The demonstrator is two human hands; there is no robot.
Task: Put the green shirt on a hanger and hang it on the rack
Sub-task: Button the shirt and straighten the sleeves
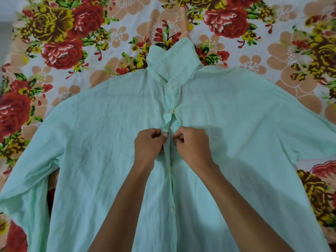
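Observation:
The pale green shirt (101,135) lies face up and spread flat on a flowered bedsheet, collar at the far side, sleeves out to both sides. A dark hanger hook (163,45) pokes out above the collar; the rest of the hanger is hidden inside the shirt. My left hand (148,144) pinches the left edge of the button placket at chest height. My right hand (193,144) pinches the right edge just beside it. The two buttons above my hands are fastened; the placket gapes slightly between them and my fingers.
The flowered bedsheet (76,39) with red and yellow roses covers the whole surface around the shirt. A grey strip of floor or wall (4,39) shows at the far left edge. No rack is in view.

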